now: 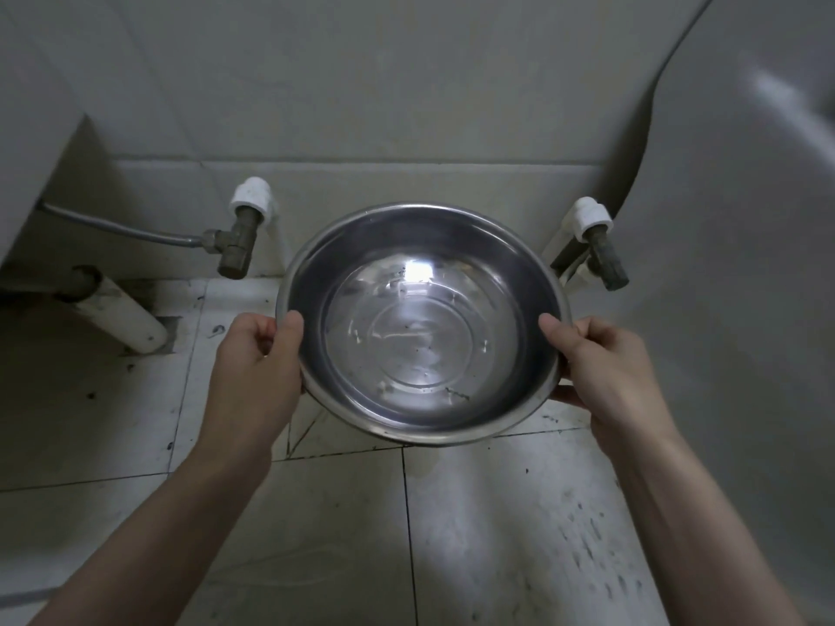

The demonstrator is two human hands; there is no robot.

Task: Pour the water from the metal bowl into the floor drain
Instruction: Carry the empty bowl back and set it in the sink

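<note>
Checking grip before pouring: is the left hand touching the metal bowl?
Touching. The head view shows the left hand, thumb over the rim of the metal bowl.

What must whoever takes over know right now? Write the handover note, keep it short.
Left hand: grips the left rim of the metal bowl, thumb over the rim.
Right hand: grips the right rim, thumb over it.
The metal bowl is held roughly level above the tiled floor, with water in it.
Floor drain: not in view.
Done: bowl picked up.
Left: find the drain, tilt the bowl, pour the water out.
</note>
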